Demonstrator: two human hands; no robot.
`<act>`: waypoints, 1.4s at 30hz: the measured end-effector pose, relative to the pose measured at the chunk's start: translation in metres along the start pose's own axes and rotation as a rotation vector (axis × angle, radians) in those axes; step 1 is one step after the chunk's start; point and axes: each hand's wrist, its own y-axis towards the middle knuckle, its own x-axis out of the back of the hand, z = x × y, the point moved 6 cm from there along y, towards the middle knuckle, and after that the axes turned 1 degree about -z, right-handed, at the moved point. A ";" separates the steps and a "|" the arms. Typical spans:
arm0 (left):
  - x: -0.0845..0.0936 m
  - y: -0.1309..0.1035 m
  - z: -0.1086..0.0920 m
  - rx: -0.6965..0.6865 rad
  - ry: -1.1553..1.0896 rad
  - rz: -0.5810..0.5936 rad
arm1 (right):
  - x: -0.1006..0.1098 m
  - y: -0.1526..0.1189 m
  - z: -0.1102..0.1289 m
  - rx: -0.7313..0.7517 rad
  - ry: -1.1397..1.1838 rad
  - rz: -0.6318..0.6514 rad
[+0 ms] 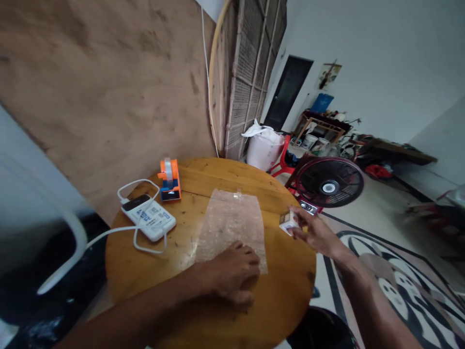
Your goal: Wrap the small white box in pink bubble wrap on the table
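A sheet of bubble wrap point(236, 218) lies flat on the round wooden table point(283, 291). Over its near edge rests my left hand point(236, 271), fingers spread and holding nothing. A small white box point(288, 223) is gripped by my right hand point(310, 227) at the table's right side, to the right of the bubble wrap. Part of the box is covered by my fingers. At the far end of the sheet there is a shiny bit that looks like clear tape point(237, 196).
An orange and blue tape dispenser point(170, 180) stands at the back left of the table. In front of it lies a white power bank point(156, 225) with a looped white cable point(150, 251). Beyond the right edge stand a fan point(330, 183) and a red chair point(283, 162).
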 end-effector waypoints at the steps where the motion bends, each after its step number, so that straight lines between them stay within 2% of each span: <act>1: 0.000 0.000 0.000 0.002 0.002 -0.003 | 0.000 0.001 0.016 0.034 0.096 0.000; 4: 0.000 -0.001 0.001 0.015 -0.002 -0.006 | -0.012 0.009 0.072 0.180 0.193 0.007; 6: 0.000 -0.001 0.001 0.021 -0.004 -0.012 | -0.034 0.017 0.103 0.255 0.169 0.069; 9: 0.000 -0.002 0.000 0.027 0.002 -0.013 | -0.075 0.031 0.124 0.358 0.088 0.155; 12: -0.001 -0.006 -0.002 0.031 0.025 -0.003 | -0.109 0.038 0.114 0.409 0.040 0.274; 14: -0.001 -0.007 -0.002 0.046 0.039 -0.004 | -0.119 0.040 0.101 0.402 0.079 0.323; 18: 0.001 -0.005 -0.004 0.036 0.042 -0.007 | -0.118 0.040 0.080 0.346 0.229 0.343; 21: 0.012 -0.003 -0.004 0.011 -0.011 -0.035 | -0.113 0.040 0.078 0.343 0.235 0.362; 23: 0.030 -0.006 0.007 0.122 -0.047 -0.170 | -0.112 0.040 0.079 0.354 0.219 0.362; 26: 0.070 -0.028 0.042 0.488 -0.014 -0.581 | -0.113 0.041 0.079 0.366 0.211 0.369; 28: 0.085 -0.044 0.060 0.650 0.003 -0.739 | -0.115 0.040 0.078 0.374 0.220 0.388; 30: 0.087 -0.047 0.073 0.685 -0.023 -0.736 | -0.116 0.038 0.076 0.377 0.229 0.409; 32: 0.081 -0.043 0.079 0.655 -0.069 -0.659 | -0.116 0.037 0.075 0.383 0.230 0.424; 38: 0.053 -0.025 0.079 0.568 -0.158 -0.367 | -0.111 0.035 0.075 0.460 0.307 0.447; 42: 0.044 -0.023 0.083 0.559 -0.187 -0.303 | -0.107 0.037 0.074 0.438 0.261 0.427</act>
